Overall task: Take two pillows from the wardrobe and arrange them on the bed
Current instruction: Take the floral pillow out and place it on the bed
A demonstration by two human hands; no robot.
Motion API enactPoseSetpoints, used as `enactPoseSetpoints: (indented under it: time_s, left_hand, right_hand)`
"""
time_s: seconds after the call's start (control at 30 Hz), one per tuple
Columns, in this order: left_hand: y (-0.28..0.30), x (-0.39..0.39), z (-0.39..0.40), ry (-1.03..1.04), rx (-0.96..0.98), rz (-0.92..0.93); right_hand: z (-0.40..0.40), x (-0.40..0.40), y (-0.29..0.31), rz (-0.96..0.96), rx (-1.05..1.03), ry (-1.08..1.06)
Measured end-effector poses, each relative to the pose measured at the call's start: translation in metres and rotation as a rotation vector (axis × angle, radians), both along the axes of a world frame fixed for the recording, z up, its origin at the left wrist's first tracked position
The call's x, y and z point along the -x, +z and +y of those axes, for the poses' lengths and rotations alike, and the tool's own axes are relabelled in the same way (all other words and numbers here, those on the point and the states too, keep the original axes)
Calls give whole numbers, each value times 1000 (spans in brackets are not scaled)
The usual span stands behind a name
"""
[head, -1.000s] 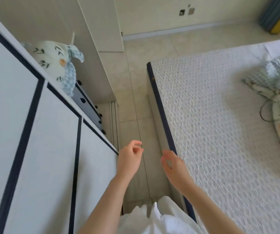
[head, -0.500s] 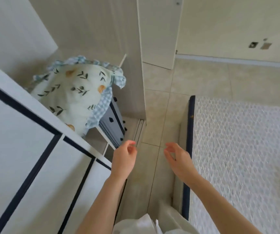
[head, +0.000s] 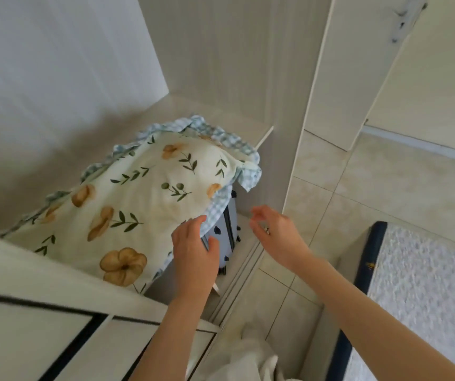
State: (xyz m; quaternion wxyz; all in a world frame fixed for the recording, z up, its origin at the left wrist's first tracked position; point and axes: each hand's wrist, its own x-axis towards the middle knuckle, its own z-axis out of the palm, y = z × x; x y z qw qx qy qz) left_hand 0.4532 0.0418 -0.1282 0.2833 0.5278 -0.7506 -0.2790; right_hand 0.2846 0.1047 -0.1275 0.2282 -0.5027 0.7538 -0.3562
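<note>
I am looking down into the open wardrobe [head: 220,64], where a floral pillow [head: 127,204] with a blue checked frill is lying on a pale blue suitcase [head: 227,229]. My left hand [head: 194,251] is touching the frill's near right edge, fingers loosely spread. My right hand [head: 275,232] is hovering just right of it, fingers apart, holding nothing. The bed [head: 418,284] is lying at the right.

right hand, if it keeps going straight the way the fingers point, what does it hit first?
Likely the checked frill at the near corner of the floral pillow, above the blue suitcase. The right hand is open and touching nothing; depth is unclear.
</note>
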Motion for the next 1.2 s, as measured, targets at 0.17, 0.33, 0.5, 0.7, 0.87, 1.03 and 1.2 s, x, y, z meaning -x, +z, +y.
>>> enactPoseSetpoints:
  time_s: [0.17,0.33,0.5,0.7,0.87,1.03,1.2]
  left_hand:
    - [-4,3,-40,250,104,-159]
    - [-14,14,-51,249,141,-418]
    - [-25,13,-61,234,197,-596]
    - [-37,27,-70,423,199,-635]
    - [-39,59,-79,646,119,-658]
    - [-33,88,-77,810,73,-563]
    - [-29,100,-60,1087,-38,-221]
  right_hand:
    - [-73,-3,19,156,-6,233]
    - [-133,0,29,383,62,415]
    - [-181,-1,22,657,83,676]
    - [-230,21,11,888,38,887]
    - [-250,38,-1,1013,94,989]
    - [-260,34,1,1061,148,1019]
    - [-265,34,6,1022,201,1055]
